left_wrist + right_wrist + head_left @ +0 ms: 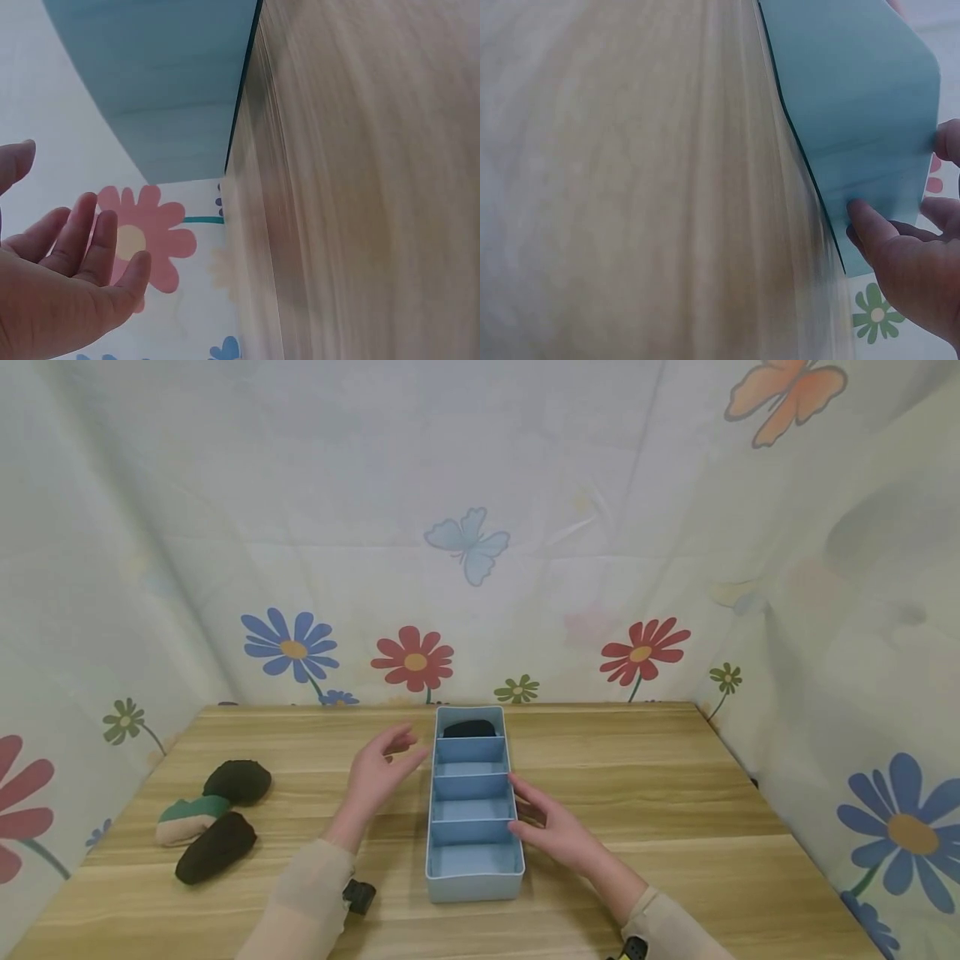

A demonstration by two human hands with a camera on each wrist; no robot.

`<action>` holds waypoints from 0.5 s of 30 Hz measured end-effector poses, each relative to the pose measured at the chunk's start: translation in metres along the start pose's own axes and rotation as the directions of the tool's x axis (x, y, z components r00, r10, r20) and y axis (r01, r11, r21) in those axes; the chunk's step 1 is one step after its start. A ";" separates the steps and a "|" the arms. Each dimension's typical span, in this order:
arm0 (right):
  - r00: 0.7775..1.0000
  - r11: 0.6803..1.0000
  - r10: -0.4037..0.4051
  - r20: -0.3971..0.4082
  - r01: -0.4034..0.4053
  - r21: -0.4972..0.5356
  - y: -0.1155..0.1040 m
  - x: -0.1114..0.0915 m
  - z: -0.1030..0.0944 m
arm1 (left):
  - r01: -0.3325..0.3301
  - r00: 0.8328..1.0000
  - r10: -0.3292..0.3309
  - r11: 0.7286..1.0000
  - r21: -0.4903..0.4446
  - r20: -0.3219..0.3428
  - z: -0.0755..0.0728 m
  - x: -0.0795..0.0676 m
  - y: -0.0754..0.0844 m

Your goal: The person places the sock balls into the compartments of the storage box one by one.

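Observation:
A light blue storage box (474,887) with a row of several compartments stands on the table, its long side running away from me. A black rolled cloth bundle, perhaps a sock (469,728), sits in the farthest compartment. My left hand (378,774) hovers just left of the box, fingers loosely bent and holding nothing; the left wrist view shows it apart from the box wall (180,97). My right hand (558,831) touches the box's right side. In the right wrist view its fingertips rest against the outer wall (855,112), with other digits at the rim.
Left on the wooden table (637,777) lies a cluster of rolled cloth bundles: a black one (238,782), a green and beige one (187,820) and a long dark one (217,849). A flowered cloth (525,610) hangs behind the table and at both sides.

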State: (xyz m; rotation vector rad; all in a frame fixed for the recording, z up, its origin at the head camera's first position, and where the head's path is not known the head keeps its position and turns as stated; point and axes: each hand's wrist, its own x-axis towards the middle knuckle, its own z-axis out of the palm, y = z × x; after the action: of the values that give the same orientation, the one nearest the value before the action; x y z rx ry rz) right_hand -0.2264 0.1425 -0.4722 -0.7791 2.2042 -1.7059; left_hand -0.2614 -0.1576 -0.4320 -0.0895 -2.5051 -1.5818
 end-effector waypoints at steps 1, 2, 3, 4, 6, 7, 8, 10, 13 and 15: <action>1.000 1.000 -0.004 0.002 0.004 0.000 0.000 0.000 0.000 | -0.006 1.000 0.006 1.000 0.003 0.001 -0.001 -0.001 0.000; 1.000 1.000 -0.004 0.001 0.004 -0.002 0.000 0.000 0.000 | -0.012 1.000 0.012 1.000 0.005 0.002 -0.003 -0.003 -0.001; 1.000 1.000 -0.002 0.001 0.002 -0.003 0.000 0.000 0.000 | -0.017 1.000 0.017 1.000 0.008 0.000 -0.004 -0.004 -0.001; 1.000 1.000 0.001 0.000 -0.001 -0.004 0.000 0.000 0.000 | -0.018 1.000 0.018 1.000 0.012 -0.001 -0.005 -0.005 -0.001; 1.000 1.000 0.005 0.001 -0.005 -0.003 0.000 0.000 0.000 | -0.023 1.000 0.023 1.000 0.019 -0.002 -0.008 -0.007 -0.003; 1.000 1.000 0.009 0.001 -0.009 -0.002 0.001 0.000 0.000 | -0.024 1.000 0.024 0.999 0.024 -0.005 -0.009 -0.008 -0.004; 1.000 1.000 0.014 0.000 -0.014 0.001 0.001 0.000 -0.001 | -0.025 1.000 0.025 0.999 0.029 -0.007 -0.010 -0.009 -0.004; 1.000 1.000 0.021 0.000 -0.021 0.002 0.002 0.000 -0.001 | -0.024 1.000 0.024 0.999 0.038 -0.011 -0.012 -0.012 -0.006; 1.000 1.000 0.020 0.002 -0.020 0.002 0.003 0.000 -0.001 | -0.026 1.000 0.027 0.998 0.051 -0.014 -0.015 -0.016 -0.007; 1.000 1.000 0.011 0.002 -0.011 -0.005 0.003 0.000 -0.001 | -0.031 0.999 0.032 0.998 0.057 -0.014 -0.018 -0.018 -0.007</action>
State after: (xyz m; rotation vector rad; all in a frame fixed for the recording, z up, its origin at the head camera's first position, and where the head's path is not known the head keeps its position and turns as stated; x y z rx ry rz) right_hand -0.2276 0.1438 -0.4750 -0.7681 2.2080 -1.6945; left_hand -0.2426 -0.1754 -0.4338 -0.1083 -2.5225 -1.4932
